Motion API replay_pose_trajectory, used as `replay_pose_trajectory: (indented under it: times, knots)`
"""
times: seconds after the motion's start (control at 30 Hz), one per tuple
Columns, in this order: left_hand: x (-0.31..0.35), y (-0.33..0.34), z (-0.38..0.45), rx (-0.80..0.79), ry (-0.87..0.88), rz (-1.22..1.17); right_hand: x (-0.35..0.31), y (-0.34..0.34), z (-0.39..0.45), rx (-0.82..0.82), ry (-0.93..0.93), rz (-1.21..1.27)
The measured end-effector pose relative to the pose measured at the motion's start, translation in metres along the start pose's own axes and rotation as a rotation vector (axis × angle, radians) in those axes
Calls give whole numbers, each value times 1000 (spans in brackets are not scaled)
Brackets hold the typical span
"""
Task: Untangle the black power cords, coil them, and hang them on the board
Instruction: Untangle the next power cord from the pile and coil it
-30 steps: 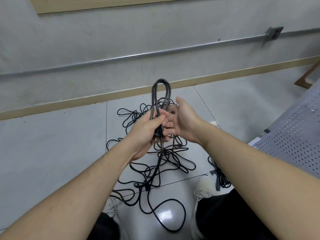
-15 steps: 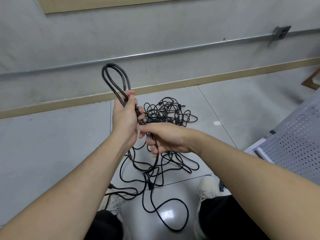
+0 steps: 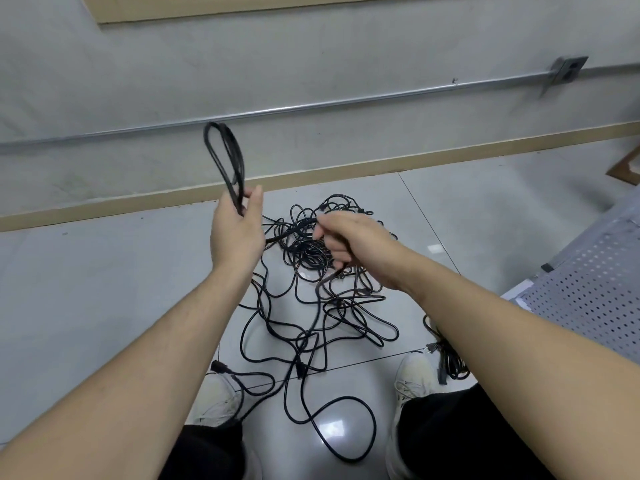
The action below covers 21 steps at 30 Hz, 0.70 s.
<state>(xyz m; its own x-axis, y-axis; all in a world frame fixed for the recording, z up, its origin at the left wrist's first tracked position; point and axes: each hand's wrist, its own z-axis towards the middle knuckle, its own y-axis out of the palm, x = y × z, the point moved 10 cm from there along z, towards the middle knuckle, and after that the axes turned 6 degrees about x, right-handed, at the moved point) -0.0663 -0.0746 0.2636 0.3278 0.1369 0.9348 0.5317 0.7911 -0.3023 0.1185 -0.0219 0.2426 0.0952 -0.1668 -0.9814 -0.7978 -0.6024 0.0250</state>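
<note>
A tangle of black power cords (image 3: 311, 251) lies on the grey tiled floor in front of my feet. My left hand (image 3: 237, 233) is raised over it and grips a narrow coil of black cord (image 3: 225, 157) whose loops stand up above the fist. My right hand (image 3: 349, 240), a little to the right and lower, has its fingers curled round the same cord's free length (image 3: 322, 282), which runs taut from the left hand and drops into the tangle. A grey perforated board (image 3: 595, 278) shows at the right edge.
My two white shoes (image 3: 216, 398) (image 3: 414, 377) stand near the bottom, with cord loops between and around them. A small separate bundle of cord (image 3: 450, 362) lies by the right shoe. A metal conduit (image 3: 311, 107) runs along the wall behind.
My left hand has carried the coil up and to the left. My right hand has slid away along the cord to the right, so the two hands are now apart.
</note>
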Motion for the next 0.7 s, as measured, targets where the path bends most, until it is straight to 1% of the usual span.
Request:
replay_pose_trajectory:
  times: [0.17,0.27,0.33,0.43,0.47,0.57,0.63,0.7]
  knots:
    - [-4,41,-28,-316,-94,36,-21,-16,-1,167,-196,-70]
    - [-6,62,-53,-502,-167,24,-24,-27,-1,242,-212,-43]
    - [-1,71,-66,-591,-156,10,-23,-38,0,314,-194,-47]
    - [9,80,-75,-660,-64,3,-20,-55,0,434,-166,-52]
    - [9,84,-79,-696,-63,26,-20,-58,0,456,-170,-47]
    - [-3,94,-91,-797,-78,145,-18,-58,-1,443,-153,-46]
    - [-7,91,-89,-764,-91,168,-13,-57,1,414,-84,93]
    - [-7,86,-80,-706,-110,158,-14,-58,3,388,-74,235]
